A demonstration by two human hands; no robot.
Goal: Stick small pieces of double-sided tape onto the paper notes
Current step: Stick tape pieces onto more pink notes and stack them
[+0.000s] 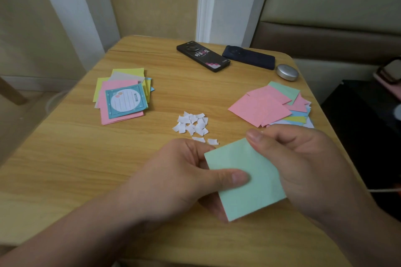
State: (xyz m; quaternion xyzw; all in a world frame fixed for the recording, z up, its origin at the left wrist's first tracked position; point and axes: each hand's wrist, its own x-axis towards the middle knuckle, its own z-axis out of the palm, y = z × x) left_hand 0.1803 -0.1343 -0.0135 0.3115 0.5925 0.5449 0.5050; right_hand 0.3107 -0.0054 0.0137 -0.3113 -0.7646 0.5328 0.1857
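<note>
Print on teal card (126, 101), black phone case (203, 56): illegible

L hand (184, 171) & R hand (303, 158) pinch a mint-green note (258, 188) over the wooden table (65, 158); white tape bits (192, 124) lie scattered just beyond the grip.

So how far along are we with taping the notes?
Done: cannot tell; neither the left stack nor the fanned right pile shows tape from here. In hand: the left hand and right hand hold a green note, its visible face bare. Left: a heap of white tape pieces lies unused on the table between the piles.
</note>
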